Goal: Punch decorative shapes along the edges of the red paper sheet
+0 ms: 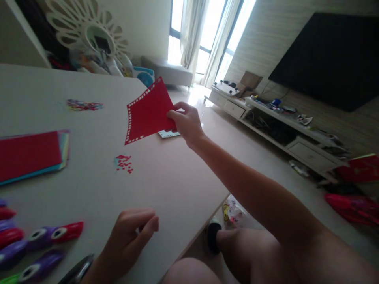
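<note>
My right hand (189, 122) pinches a red sheet of paper (151, 110) at its right edge, raised over the table. Small punched holes run along several of the sheet's edges. Behind and below it lies a pale punched sheet (169, 134), mostly hidden. My left hand (130, 232) rests near the table's front edge, fingers curled closed with nothing seen in them. Red paper dots (124, 163) are scattered between the hands. At the lower left are several purple and red craft punches (44, 236).
A stack of coloured paper (32, 154) lies at the left of the white table (94, 193), with a pile of multicoloured paper bits (84, 105) farther back. A dark object (78, 270) sits beside my left wrist. A TV cabinet (275, 130) stands across the room.
</note>
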A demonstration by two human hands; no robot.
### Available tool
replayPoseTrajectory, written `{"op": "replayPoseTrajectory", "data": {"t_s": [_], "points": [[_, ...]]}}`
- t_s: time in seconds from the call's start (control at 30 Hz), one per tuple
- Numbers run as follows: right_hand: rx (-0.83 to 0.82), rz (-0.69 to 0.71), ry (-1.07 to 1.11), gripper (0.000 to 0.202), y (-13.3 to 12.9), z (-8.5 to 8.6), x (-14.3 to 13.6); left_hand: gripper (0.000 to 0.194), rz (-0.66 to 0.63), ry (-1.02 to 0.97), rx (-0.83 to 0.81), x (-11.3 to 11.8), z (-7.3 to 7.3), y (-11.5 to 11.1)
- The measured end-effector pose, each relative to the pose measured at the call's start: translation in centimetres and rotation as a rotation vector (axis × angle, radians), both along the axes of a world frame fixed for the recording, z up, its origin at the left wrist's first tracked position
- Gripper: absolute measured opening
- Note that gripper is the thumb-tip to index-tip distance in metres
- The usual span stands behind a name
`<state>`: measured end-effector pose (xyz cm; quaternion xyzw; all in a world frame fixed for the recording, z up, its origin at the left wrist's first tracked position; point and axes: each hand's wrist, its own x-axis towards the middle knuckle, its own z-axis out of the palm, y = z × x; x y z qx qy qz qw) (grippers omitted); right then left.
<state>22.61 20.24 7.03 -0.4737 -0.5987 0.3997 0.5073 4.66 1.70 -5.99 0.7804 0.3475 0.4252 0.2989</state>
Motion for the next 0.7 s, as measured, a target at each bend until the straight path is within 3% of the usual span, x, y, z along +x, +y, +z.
{"op": "replayPoseTrajectory", "data": {"t_s": [0.2, 0.43, 0.57, 0.7], "points": [[0.009, -0.083, 0.026, 0.015, 0.0, -0.8, 1.0, 0.039, 0.038, 0.035, 0.007, -0.3, 0.1, -0.3], [0.090, 0.029, -0.052, 0.014, 0.3, -1.7, 0.7, 0.029, 0.102, -0.029, -0.128, -0.4, 0.1, 0.1], [0.406, 0.085, -0.371, 0.008, -2.2, -0.1, 0.7, 0.027, 0.148, -0.049, -0.074, -0.2, 0.5, 0.1], [0.795, 0.351, -0.862, 0.016, -7.4, 0.7, 0.5, 0.024, 0.020, 0.127, 0.352, 0.4, 1.4, -1.6]]}}
